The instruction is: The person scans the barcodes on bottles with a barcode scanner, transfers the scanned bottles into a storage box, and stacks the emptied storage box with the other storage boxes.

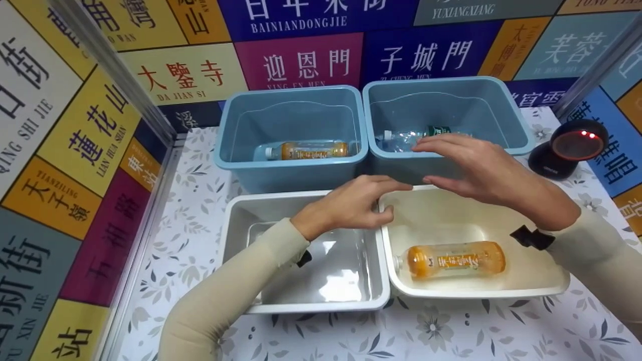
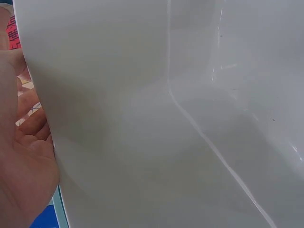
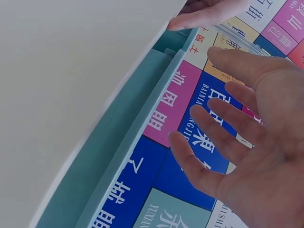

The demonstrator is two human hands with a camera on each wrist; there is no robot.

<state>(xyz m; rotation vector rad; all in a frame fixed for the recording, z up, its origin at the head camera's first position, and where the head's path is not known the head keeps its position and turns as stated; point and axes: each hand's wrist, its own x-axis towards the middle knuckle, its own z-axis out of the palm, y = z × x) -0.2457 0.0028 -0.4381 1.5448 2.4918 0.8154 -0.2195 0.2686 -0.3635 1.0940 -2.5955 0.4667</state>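
Observation:
Bare and holding nothing, my left hand (image 1: 351, 203) hovers over the back right corner of the grey-white bin (image 1: 306, 307), fingers loosely bent. My right hand (image 1: 476, 165) holds nothing either; its fingers reach left, above the front of the right blue bin (image 1: 521, 128). In the right wrist view the fingers of that hand (image 3: 256, 128) are spread and relaxed. Below it, in the cream bin (image 1: 481, 293), lies a clear bottle with orange ends and label (image 1: 456, 259). A clear bottle with a green label (image 1: 404, 140) lies in the right blue bin, partly hidden by my right hand.
The left blue bin (image 1: 291, 165) contains another orange-labelled bottle (image 1: 313, 150) on its side. A black device with red lights (image 1: 572, 145) stands right of the bins. Printed panels (image 1: 301, 60) wall the back and sides of the floral-patterned table (image 1: 431, 328).

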